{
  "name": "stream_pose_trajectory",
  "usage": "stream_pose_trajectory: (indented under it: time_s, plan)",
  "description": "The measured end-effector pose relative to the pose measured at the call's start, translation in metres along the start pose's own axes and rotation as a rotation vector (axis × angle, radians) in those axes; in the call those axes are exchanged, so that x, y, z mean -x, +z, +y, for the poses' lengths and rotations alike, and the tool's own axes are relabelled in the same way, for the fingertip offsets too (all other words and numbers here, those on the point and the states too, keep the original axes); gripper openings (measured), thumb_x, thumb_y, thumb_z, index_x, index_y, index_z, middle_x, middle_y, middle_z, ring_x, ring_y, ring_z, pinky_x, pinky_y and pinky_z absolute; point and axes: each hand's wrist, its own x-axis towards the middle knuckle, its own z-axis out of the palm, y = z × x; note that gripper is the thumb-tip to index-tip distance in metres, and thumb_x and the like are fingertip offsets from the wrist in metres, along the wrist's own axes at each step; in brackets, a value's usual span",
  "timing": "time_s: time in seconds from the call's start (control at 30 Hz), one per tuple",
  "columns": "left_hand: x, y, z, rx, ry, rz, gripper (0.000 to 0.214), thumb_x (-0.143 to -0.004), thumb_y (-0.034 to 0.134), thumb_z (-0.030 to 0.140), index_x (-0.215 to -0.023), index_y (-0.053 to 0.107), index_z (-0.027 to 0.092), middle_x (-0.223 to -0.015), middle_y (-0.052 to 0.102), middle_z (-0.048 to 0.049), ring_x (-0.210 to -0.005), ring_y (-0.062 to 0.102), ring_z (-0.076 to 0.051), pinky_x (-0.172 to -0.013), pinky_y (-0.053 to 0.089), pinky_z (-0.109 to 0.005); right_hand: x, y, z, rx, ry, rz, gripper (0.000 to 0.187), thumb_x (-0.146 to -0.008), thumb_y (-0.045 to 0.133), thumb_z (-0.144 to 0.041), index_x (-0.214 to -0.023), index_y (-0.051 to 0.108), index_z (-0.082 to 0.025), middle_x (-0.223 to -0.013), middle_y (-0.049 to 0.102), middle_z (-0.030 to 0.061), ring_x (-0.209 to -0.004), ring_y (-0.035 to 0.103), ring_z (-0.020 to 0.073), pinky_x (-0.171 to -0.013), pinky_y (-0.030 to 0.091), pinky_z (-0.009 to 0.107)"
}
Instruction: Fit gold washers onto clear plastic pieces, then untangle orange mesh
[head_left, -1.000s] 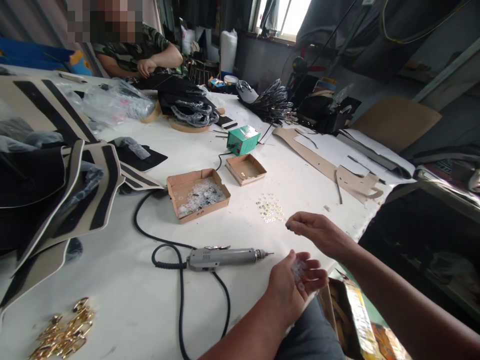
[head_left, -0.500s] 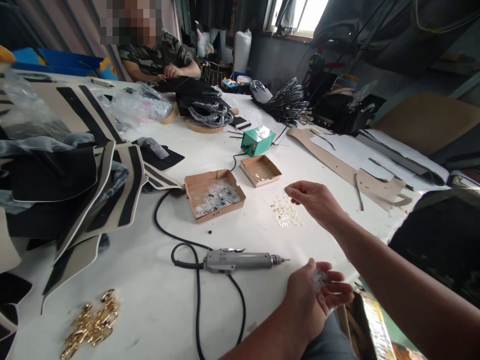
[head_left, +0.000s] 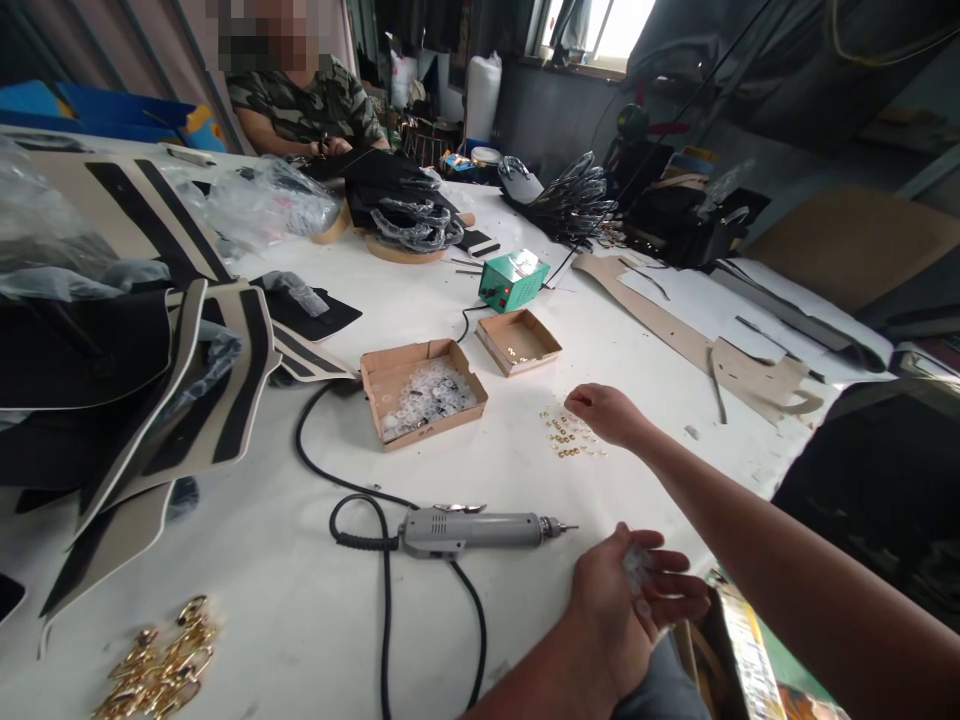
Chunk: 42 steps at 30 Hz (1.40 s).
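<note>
My left hand (head_left: 626, 600) is palm up near the table's front edge, fingers loosely spread, with several clear plastic washers (head_left: 636, 570) resting in the cupped palm. Over the far edge of a patch of small gold rings (head_left: 564, 437), my right hand (head_left: 604, 412) is closed in a pinch. Whatever its fingertips grip is hidden. A shallow cardboard box (head_left: 424, 395) of clear washers lies left of the rings, and a smaller box (head_left: 519, 342) behind it has a few gold pieces inside. The grey electric screwdriver (head_left: 472, 530) lies left of my left hand, bit pointing right.
A green power unit (head_left: 514, 280) stands behind the boxes. Black cable (head_left: 386, 620) loops across the table (head_left: 262, 560). Gold clasps (head_left: 161, 665) lie at front left, beside striped bag panels (head_left: 225, 380). Another person (head_left: 307, 110) works across the table among black pieces.
My right hand has moved slightly down and its fingers have drawn in closer to the gold rings. My left hand stays nearly still. The view has shifted slightly.
</note>
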Motion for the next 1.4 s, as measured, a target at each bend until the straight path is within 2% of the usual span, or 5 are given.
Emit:
stream_pose_trajectory:
  time_s: [0.63, 0.83, 1.0, 1.17, 1.4]
  plan:
    - [-0.004, -0.002, -0.001, -0.002, 0.004, -0.010, 0.041, -0.099, 0.033, 0.040, -0.096, 0.059, 0.008, -0.078, 0.065, -0.0115, -0.064, 0.067, -0.023, -0.076, 0.049, -0.040, 0.005, 0.008, -0.001, 0.140, 0.017, -0.053, 0.020, -0.088, 0.058, -0.038, -0.085, 0.071, -0.023, -0.082, 0.069, -0.0004, -0.072, 0.058, 0.0159, -0.061, 0.033, 0.027]
    - [-0.005, -0.007, -0.005, 0.037, -0.002, -0.069, 0.048, -0.099, 0.025, 0.039, -0.098, 0.062, 0.008, -0.079, 0.064, -0.0127, -0.068, 0.069, -0.027, -0.082, 0.048, -0.045, 0.008, 0.012, -0.001, 0.187, 0.051, -0.035, 0.023, -0.086, 0.059, -0.044, -0.086, 0.070, -0.025, -0.093, 0.071, 0.0006, -0.076, 0.059, 0.0180, -0.059, 0.033, 0.028]
    - [-0.007, -0.014, -0.008, 0.061, 0.013, -0.115, 0.049, -0.097, 0.028, 0.039, -0.099, 0.064, 0.006, -0.083, 0.066, -0.0161, -0.071, 0.069, -0.030, -0.084, 0.047, -0.046, 0.013, 0.014, 0.000, 0.275, 0.010, 0.014, 0.026, -0.089, 0.055, -0.048, -0.090, 0.071, -0.028, -0.099, 0.069, 0.0003, -0.080, 0.061, 0.0196, -0.059, 0.035, 0.029]
    - [-0.006, -0.015, -0.010, 0.064, 0.016, -0.142, 0.048, -0.096, 0.029, 0.039, -0.101, 0.064, 0.007, -0.085, 0.066, -0.0165, -0.073, 0.069, -0.031, -0.085, 0.046, -0.047, 0.015, 0.015, -0.001, 0.338, -0.023, -0.022, 0.032, -0.094, 0.047, -0.047, -0.089, 0.071, -0.026, -0.100, 0.068, 0.0025, -0.080, 0.061, 0.0209, -0.059, 0.035, 0.030]
    - [-0.005, -0.009, -0.006, 0.075, 0.007, -0.094, 0.038, -0.097, 0.037, 0.039, -0.095, 0.060, 0.008, -0.076, 0.063, -0.0107, -0.067, 0.067, -0.025, -0.082, 0.048, -0.043, 0.037, -0.013, -0.003, 0.163, -0.091, 0.088, 0.030, -0.096, 0.050, -0.044, -0.088, 0.072, -0.026, -0.096, 0.069, 0.0011, -0.080, 0.063, 0.0186, -0.068, 0.042, 0.030]
